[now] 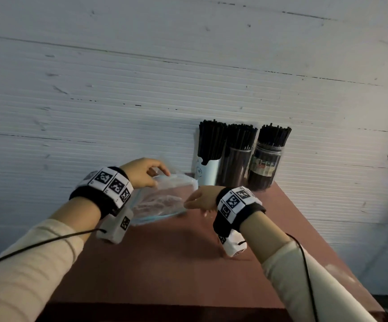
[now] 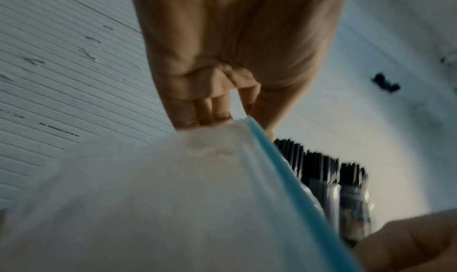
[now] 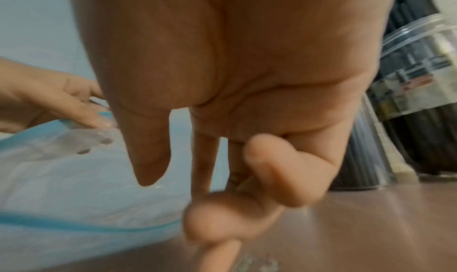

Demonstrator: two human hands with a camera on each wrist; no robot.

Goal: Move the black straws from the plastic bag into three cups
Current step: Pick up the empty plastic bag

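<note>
Head view, left hand [image 1: 145,171] pinching plastic bag [image 1: 165,198]

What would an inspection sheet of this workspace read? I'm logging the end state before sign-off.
Surface: reddish-brown table, against the wall.
Job's things: three cups in a row at the far edge, each packed with upright black straws; clear plastic bag with blue edge, no straws visible inside.
Clutter: nothing seen.
Grippers: left hand holds the bag's top edge; right hand at the bag's near corner, grip unclear.
Cables: black cable from each wrist unit along the sleeves.
Surroundings: white ribbed wall, scuffed.
</note>
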